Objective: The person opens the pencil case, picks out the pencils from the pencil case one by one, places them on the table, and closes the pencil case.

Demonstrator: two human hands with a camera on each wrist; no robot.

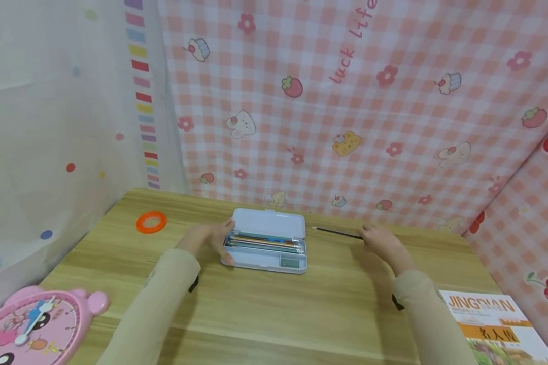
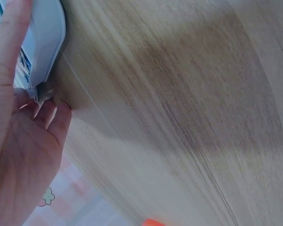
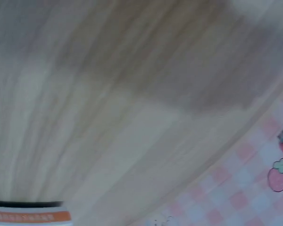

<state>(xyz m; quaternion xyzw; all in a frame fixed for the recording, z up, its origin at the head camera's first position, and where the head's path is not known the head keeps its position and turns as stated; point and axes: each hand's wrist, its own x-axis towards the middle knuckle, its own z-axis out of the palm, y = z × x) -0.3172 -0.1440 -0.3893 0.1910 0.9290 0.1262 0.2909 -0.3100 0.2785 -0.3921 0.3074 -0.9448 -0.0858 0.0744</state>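
A white pencil case [image 1: 268, 222] lies on the table with its lid swung up toward the back. Several pencils [image 1: 262, 242] fill its rear compartment, and a small grey-green rectangle [image 1: 289, 263] is at the front right. My left hand [image 1: 212, 237] grips the left end of the case, thumb at the front and fingers at the back. In the left wrist view, that hand [image 2: 28, 136] is against the end of the case [image 2: 47, 37]. Right of the case, my right hand [image 1: 384, 246] pinches the end of a dark pencil [image 1: 335, 232], its tip pointing left. The right wrist view shows no hand.
An orange ring [image 1: 139, 223] lies at the back left of the wooden table [image 1: 274, 314]. A pink animal-shaped clock [image 1: 68, 329] stands at the front left. A magazine [image 1: 484, 317] lies at the front right. A checked cloth [image 1: 301, 121] hangs behind.
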